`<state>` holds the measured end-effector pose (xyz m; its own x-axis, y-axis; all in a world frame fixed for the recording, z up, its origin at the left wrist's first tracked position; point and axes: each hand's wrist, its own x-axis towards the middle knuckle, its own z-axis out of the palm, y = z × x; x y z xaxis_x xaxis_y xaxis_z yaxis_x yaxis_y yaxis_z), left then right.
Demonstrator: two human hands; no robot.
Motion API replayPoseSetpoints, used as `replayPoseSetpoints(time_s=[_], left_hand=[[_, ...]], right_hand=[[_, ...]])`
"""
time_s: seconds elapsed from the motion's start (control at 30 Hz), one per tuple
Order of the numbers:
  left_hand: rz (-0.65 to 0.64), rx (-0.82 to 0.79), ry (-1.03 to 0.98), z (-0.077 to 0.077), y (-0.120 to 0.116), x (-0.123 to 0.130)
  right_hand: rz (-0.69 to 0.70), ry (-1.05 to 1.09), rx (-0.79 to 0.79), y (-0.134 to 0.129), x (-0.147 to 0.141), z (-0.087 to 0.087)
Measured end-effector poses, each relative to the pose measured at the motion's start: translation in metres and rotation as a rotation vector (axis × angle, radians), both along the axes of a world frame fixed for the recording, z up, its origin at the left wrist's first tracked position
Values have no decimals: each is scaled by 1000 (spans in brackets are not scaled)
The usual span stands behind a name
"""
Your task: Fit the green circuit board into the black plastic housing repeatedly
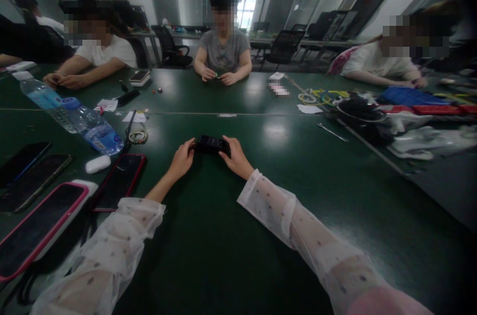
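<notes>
A small black device with a dark screen is at the middle of the green table, between my two hands. My left hand holds its left end, the fingers bent against the edge. At the right end, my right hand grips it with thumb and fingers. The device's underside is hidden, so I cannot tell whether it rests on the table.
Phones, a white case and water bottles lie or stand at the left. A wrench, cables and plastic bags are at the right. Several people sit across the table.
</notes>
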<state>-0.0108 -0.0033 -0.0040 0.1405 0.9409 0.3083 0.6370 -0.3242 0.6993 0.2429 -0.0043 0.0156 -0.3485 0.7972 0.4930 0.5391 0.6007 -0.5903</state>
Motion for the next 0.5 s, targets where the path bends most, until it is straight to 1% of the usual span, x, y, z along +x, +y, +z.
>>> replayPoseSetpoints(time_s=[0.13,0.3,0.4,0.5], left_hand=[[6,-25,-58,3,-1,1],[23,-60,-35,9,-5,3],[27,-78,-19,14,-7,5],[28,-96,-15,17,-7,5]], right_hand=[[-20,-48,3,0,-1,-2],[-87,-40,-53,1,1,-1],[-75,-28,-88,2,3,0],[-25,-12,-85,2,3,2]])
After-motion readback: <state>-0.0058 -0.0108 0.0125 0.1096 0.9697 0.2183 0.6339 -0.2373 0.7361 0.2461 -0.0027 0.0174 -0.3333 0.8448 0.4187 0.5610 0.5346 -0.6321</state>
